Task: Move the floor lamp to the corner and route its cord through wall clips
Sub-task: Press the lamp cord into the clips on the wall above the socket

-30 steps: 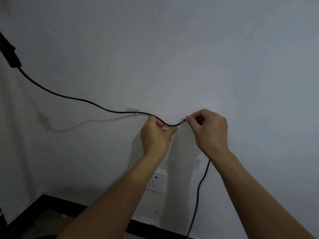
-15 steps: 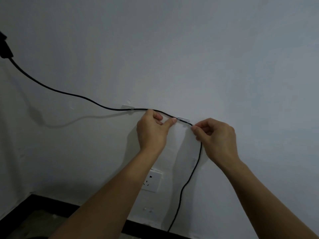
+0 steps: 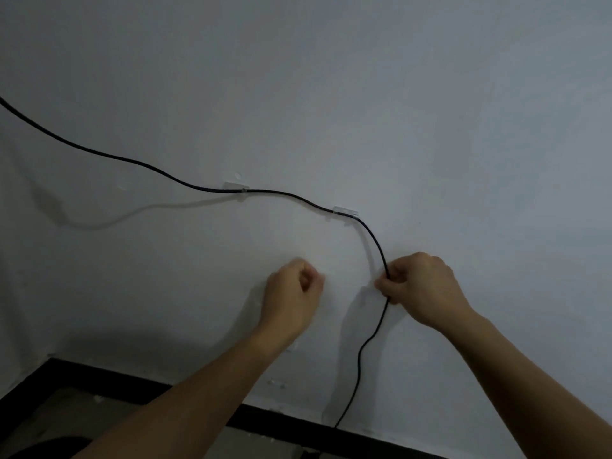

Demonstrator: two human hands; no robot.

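Observation:
A thin black cord (image 3: 132, 160) runs along the pale wall from the upper left. It passes through a clear wall clip (image 3: 235, 187) and then a second clear clip (image 3: 345, 212), bends down and drops toward the floor. My right hand (image 3: 419, 288) pinches the cord below the second clip, beside a third clear clip (image 3: 367, 291) on the wall. To the left, my left hand (image 3: 293, 293) is curled shut, off the cord and close to the wall. The lamp itself is out of view.
A black skirting board (image 3: 109, 376) runs along the foot of the wall, and the room corner lies at the lower left. A small clear clip (image 3: 276, 383) sticks to the wall low down. My left forearm hides the wall socket.
My left hand has let go of the cord and dropped lower. My right hand has slid down the cord from the second clip. The view has shifted right and down.

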